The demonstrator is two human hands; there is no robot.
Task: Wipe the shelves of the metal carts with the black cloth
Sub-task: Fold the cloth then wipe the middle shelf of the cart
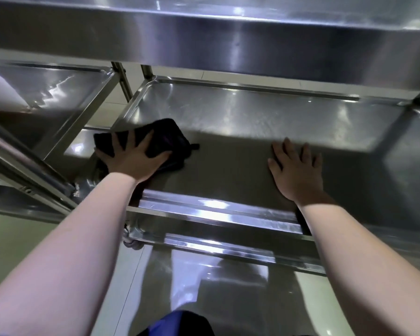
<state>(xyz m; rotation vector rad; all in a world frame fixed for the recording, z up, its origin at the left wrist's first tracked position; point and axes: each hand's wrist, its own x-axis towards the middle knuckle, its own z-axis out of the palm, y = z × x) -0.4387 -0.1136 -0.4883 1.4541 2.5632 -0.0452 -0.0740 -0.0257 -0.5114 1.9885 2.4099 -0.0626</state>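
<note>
The black cloth (166, 138) lies crumpled near the front left corner of the middle shelf (264, 117) of a steel cart. My left hand (134, 157) presses flat on the cloth with fingers spread. My right hand (297, 169) rests flat on the bare shelf surface further right, fingers straight and holding nothing. Both forearms reach in over the shelf's front rim (216, 209), under the cart's top shelf (228, 44).
A second steel cart (46, 93) stands close on the left, its shelf at about the same height. A lower shelf (228, 275) shows beneath my arms. Upright posts (124, 78) rise between the two carts. Pale floor lies at the lower left.
</note>
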